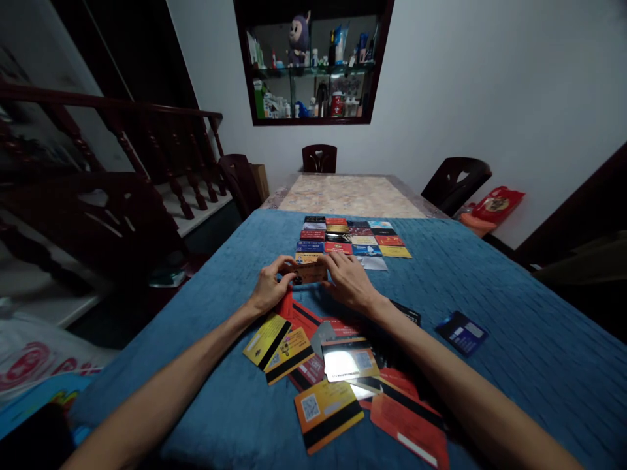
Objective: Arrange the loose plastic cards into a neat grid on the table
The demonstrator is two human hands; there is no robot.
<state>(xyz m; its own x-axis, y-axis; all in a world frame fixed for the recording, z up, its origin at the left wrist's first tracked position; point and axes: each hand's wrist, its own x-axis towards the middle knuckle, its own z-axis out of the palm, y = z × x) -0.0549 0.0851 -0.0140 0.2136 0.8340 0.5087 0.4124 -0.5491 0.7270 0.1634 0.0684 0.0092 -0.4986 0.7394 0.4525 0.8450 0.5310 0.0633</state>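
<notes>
Both the left hand (268, 287) and right hand (349, 279) are pinching one tan plastic card (308, 272), adding it to a neat card grid (350, 239); a loose card pile (337, 365) is waiting.

Both hands pinch one brown card (308, 272) — the left hand (268, 289) at its left end, the right hand (349, 281) at its right — just short of a neat card grid (350, 238). Loose cards (337, 365) lie scattered between the forearms on the blue-covered bench (514, 313); one dark card (462, 332) lies apart.
</notes>
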